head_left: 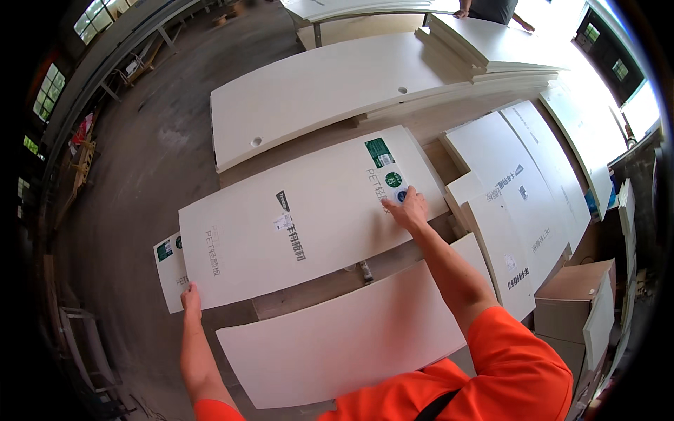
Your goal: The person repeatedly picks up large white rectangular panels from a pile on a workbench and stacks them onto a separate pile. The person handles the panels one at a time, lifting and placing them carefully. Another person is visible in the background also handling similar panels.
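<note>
The printed white panel [323,175] lies at the clock's centre, slanting from eight toward two, overlapping a second printed panel [166,284] that juts out between eight and nine. At eight, the left hand [190,298] is at its near corner, fingers too hidden to judge; at three, the right hand [408,209] rests on its face, fingers spread. So wide a hold presumably keeps the long sheet level and square. Plain panels lie at six [337,337] and twelve, the latter, a holed panel [316,98], probably laid flat against bending. More printed boards [484,151] sit at three.
</note>
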Available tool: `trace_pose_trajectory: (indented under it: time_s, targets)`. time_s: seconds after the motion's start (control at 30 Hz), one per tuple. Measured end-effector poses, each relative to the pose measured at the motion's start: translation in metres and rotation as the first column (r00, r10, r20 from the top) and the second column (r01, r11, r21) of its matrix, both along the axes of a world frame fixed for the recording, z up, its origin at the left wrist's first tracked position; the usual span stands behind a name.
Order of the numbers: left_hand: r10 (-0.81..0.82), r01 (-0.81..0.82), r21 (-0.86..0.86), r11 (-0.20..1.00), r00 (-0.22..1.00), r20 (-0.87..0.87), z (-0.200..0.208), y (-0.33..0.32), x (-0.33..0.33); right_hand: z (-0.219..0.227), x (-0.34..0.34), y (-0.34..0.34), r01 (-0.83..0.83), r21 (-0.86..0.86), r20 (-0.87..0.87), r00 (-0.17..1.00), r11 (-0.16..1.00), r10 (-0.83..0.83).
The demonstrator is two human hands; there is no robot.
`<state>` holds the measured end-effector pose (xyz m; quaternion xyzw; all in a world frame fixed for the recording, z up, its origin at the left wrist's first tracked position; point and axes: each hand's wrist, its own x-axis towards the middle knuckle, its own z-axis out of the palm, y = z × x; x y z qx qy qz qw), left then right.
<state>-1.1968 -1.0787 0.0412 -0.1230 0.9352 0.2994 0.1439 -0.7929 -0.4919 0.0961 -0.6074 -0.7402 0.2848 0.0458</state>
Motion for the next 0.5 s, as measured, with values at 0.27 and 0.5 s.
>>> trace_pose_trajectory:
  time_s: [0.27, 0.5]
  targets:
    - [-0.273, 0.280, 0.060, 0.958, 0.956, -0.108, 0.106, -0.056, 0.003, 0.089, 0.033, 0.038, -0.096, -0.371, -0.179, 0.983, 0.924, 0.031]
    - [-0.176, 0.233, 0.383, 0.894, 0.968, -0.179, 0.180, -0.037, 0.087, 0.165, 0.210, -0.046, 0.165, -0.369, -0.443, 0.834, 0.914, -0.330]
